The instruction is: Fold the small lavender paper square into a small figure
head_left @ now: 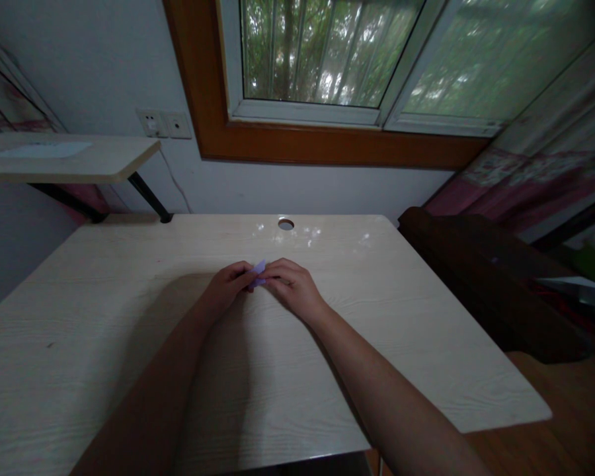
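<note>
From my monitor I see the fingers of the left hand and those of the right hand meeting and pinching a purple paper piece from both sides. Only its upper corner shows between them, and I cannot tell its full shape. Both hands rest low on the pale wooden tabletop, near its middle. Beyond them, near the far edge, is a round cable hole. Further back are the white wall with two sockets, a side shelf at left and the window
</note>
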Motion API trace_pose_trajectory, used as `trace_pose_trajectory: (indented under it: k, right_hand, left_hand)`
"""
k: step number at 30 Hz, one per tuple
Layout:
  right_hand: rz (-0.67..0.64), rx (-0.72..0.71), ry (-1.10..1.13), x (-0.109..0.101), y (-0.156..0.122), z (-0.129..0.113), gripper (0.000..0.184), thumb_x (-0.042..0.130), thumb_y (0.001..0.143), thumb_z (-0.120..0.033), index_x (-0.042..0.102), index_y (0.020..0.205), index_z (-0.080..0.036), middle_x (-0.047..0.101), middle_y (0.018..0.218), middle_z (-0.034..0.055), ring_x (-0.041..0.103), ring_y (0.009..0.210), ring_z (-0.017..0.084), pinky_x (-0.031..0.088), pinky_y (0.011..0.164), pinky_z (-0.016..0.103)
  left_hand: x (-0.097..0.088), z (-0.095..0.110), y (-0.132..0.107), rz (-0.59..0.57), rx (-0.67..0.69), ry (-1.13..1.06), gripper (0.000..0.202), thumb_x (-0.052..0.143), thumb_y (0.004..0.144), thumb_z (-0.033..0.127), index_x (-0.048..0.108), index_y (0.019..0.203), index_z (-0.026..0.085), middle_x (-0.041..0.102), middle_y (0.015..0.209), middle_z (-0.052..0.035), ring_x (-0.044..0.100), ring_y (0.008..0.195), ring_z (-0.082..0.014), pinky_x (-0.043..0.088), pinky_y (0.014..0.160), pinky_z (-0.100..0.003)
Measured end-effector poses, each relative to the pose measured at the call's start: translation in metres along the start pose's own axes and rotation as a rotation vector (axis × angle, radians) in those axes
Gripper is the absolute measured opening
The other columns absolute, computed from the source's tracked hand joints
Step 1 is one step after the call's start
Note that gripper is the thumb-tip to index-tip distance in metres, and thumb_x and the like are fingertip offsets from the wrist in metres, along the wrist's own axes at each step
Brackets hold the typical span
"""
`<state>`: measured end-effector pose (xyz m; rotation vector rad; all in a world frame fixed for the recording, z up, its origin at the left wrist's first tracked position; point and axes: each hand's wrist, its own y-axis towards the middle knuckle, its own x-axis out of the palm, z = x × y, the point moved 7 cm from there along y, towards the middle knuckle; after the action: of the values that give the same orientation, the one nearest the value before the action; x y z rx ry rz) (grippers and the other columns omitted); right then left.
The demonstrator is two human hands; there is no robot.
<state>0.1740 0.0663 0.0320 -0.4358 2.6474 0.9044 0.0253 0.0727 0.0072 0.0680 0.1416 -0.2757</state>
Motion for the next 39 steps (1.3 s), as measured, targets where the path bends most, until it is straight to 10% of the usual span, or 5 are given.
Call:
trace_pose_trajectory:
  k: [39]
  right_hand:
    - [0.143,0.244,0.186,-0.004,-0.005,0.031,0.009,0.069,0.083,-0.03,0.071,0.088,-0.022,0.068,0.09,0.0041,0.064,0.085,0.018,0.049,0.08,0.032]
  left_hand:
    - [-0.002,-0.014,0.005,0.104,0.044,-0.088,0.026,0.076,0.074,0.034,0.062,0.09,0.018,0.073,0.076,-0.0014,0.069,0.07,-0.0162,0.053,0.073,-0.031]
